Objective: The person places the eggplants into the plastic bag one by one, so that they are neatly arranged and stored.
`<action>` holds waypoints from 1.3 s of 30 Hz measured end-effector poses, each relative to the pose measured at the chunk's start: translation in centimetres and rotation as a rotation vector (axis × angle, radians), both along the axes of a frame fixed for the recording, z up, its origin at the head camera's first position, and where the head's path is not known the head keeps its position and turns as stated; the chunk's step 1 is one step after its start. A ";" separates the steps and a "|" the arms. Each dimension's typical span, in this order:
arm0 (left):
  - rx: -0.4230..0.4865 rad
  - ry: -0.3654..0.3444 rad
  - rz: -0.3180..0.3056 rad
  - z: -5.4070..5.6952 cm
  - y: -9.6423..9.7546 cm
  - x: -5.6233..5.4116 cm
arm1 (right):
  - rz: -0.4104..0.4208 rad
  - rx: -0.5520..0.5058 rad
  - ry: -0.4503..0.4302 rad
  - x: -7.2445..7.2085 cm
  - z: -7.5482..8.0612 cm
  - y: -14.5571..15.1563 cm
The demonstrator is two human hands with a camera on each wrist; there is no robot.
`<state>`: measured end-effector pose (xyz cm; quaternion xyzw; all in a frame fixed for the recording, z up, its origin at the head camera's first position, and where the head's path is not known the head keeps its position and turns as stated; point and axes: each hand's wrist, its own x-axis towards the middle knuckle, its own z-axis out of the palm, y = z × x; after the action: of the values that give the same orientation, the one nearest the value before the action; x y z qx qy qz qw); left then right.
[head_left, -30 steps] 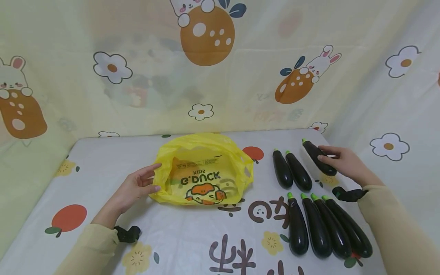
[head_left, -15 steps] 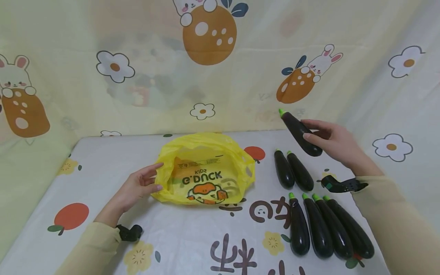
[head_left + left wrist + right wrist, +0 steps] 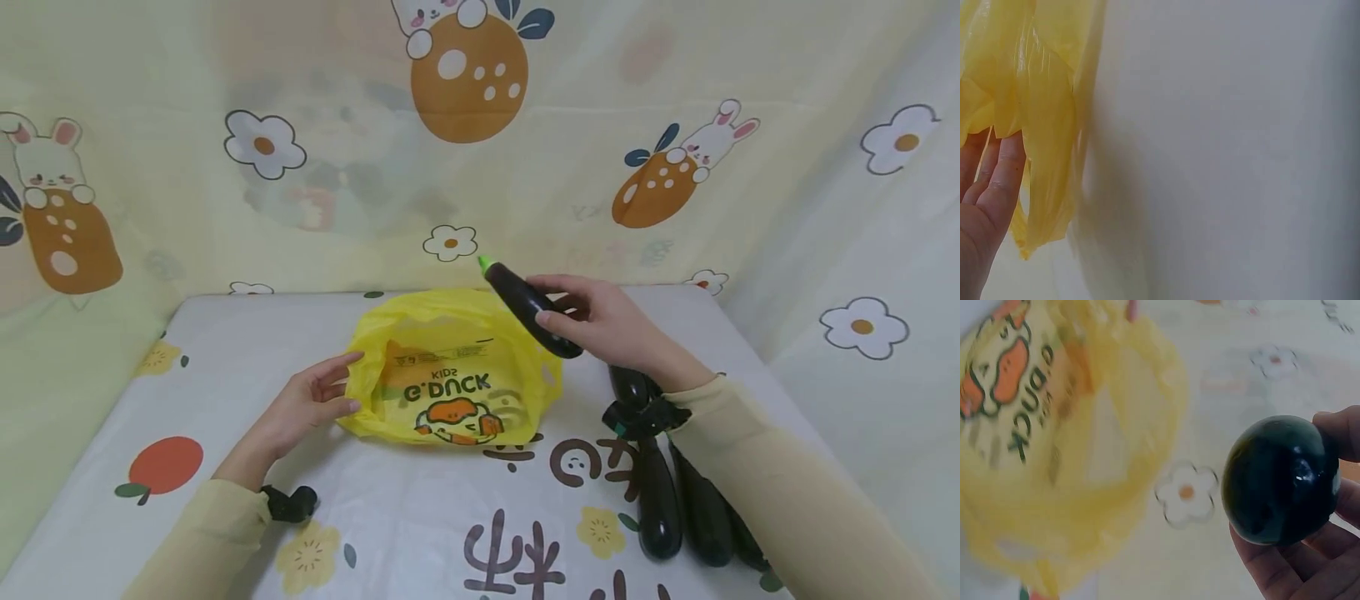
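Observation:
A yellow plastic bag [image 3: 453, 417] with a cartoon duck print lies with its mouth spread, facing me. At its left edge is my left hand [image 3: 303, 408], thumb and index finger apart, fingertips touching the film. The left wrist view shows fairly straight fingers [image 3: 1004, 181] with their tips covered by a fold of the bag. My right hand [image 3: 611, 321] grips an eggplant [image 3: 525, 304] by its thick end, above the bag's right side, with the green stem pointing up and left. In the right wrist view its rounded dark end faces the camera, between thumb and fingers.
Several more eggplants [image 3: 660, 508] lie on the right of the cloth-covered table [image 3: 405, 517], partly hidden by my right forearm and the black wrist strap [image 3: 648, 417]. A printed curtain [image 3: 337, 200] rises behind the table's far edge.
My right hand has lifted the eggplant from the table's right side and carried it left to the bag. My left hand has stayed at the bag's edge, while the head view has shifted slightly.

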<state>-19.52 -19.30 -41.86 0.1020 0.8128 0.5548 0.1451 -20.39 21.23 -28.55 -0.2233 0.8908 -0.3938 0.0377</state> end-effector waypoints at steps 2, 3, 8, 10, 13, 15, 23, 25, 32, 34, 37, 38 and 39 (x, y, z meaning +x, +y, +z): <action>0.001 0.000 -0.001 0.0 0.0 0.0 | 0.045 -0.008 -0.007 0.0 -0.7 -1.2; 0.005 -0.004 0.002 0.0 -0.1 0.0 | 0.063 -0.009 -0.010 0.1 -1.0 -1.8; 0.016 -0.002 0.000 -0.1 -0.2 0.1 | 0.125 0.028 -0.027 0.5 -2.4 -4.3; 0.017 -0.004 0.003 -0.2 -0.2 0.1 | 0.136 0.047 -0.041 0.7 -2.9 -5.1; 0.025 -0.006 -0.001 -0.2 -0.1 0.0 | 0.154 0.061 -0.063 0.9 -3.7 -5.9; 0.026 -0.006 -0.001 -0.2 0.0 -0.1 | 0.166 0.075 -0.068 0.8 -4.2 -6.3; 0.059 -0.012 -0.011 -0.1 -0.2 0.0 | 0.178 0.163 -0.067 -0.3 -6.6 -8.5; 0.067 -0.014 -0.010 -0.1 -0.3 0.0 | 0.168 0.201 -0.062 -0.6 -7.2 -9.1; 0.064 -0.015 -0.013 0.0 -0.2 0.0 | 0.120 0.290 -0.047 -1.4 -9.1 -11.0; 0.063 -0.013 -0.015 0.0 -0.2 0.0 | 0.110 0.307 -0.048 -1.6 -9.4 -11.6; 0.062 -0.013 -0.014 -0.1 -0.1 0.0 | 0.092 0.324 -0.059 -2.0 -9.8 -12.4; 0.060 -0.013 -0.013 -0.1 -0.1 0.0 | 0.089 0.325 -0.063 -2.1 -9.9 -12.7; 0.061 -0.015 -0.014 -0.1 -0.1 0.0 | 0.085 0.328 -0.066 -2.3 -10.0 -13.0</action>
<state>-19.52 -19.37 -42.00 0.1080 0.7937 0.5791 0.1517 -22.69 8.18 -38.53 -0.2385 0.9313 -0.2482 0.1195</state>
